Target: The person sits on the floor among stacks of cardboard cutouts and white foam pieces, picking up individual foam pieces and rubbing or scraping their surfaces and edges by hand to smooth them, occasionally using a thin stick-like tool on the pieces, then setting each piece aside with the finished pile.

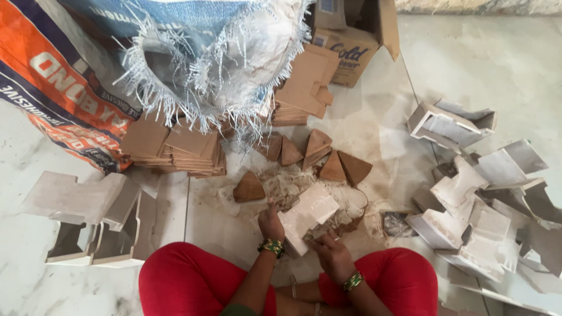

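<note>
I sit on the floor with red-clad knees (187, 281) apart. Both hands grip a pale, notched tile piece (308, 213) just in front of me. My left hand (271, 223) holds its left edge, fingers curled. At the lower right edge, my right hand (331, 251) clasps it from below. The piece rests over a patch of white dust and rubble (351, 205). Several brown triangular tile pieces (319, 153) lie just beyond it, one more (249, 188) to the left.
Stacks of brown square tiles (175, 146) sit at upper left under a frayed woven sack (211, 58). A cardboard box (351, 41) stands at the top. Pale cut tile shapes are heaped at right (480, 199) and at left (88, 216).
</note>
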Action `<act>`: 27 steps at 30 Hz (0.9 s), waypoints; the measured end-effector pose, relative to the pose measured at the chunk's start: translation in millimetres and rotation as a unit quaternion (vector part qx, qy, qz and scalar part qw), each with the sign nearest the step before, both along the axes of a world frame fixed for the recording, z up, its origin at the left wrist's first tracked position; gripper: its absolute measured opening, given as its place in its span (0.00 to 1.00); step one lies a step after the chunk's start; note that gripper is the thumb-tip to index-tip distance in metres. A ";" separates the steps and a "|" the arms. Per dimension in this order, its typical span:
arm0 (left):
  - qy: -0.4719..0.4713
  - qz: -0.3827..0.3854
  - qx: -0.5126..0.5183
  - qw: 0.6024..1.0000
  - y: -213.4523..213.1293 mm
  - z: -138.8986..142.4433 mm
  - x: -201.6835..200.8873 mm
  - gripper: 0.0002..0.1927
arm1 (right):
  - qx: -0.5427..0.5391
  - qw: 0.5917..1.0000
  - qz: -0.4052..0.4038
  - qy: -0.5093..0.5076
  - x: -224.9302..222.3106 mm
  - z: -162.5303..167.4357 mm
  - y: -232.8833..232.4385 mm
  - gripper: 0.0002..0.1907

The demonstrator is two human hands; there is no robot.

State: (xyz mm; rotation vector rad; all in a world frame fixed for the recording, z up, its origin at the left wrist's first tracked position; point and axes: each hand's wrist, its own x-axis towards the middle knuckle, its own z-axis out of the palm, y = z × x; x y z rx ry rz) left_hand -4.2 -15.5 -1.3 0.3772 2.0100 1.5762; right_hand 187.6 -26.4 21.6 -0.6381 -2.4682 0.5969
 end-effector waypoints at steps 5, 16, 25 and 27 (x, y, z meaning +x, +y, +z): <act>0.003 -0.020 0.047 0.999 0.8 3.4 -2.6 0.40 | 0.020 0.999 0.014 0.024 -6.1 0.0 1.2 0.21; 0.036 -0.038 0.066 0.996 2.0 -2.6 -4.5 0.34 | -0.012 0.974 -0.121 -0.190 -22.4 1.6 4.0 0.22; 0.050 -0.053 0.053 0.996 -1.1 6.0 -6.1 0.26 | 0.016 0.999 0.002 -0.035 -22.6 11.9 0.4 0.24; 0.048 -0.055 0.043 0.996 -1.8 6.6 -4.1 0.28 | 0.025 0.996 -0.024 -0.082 -29.6 10.7 4.5 0.25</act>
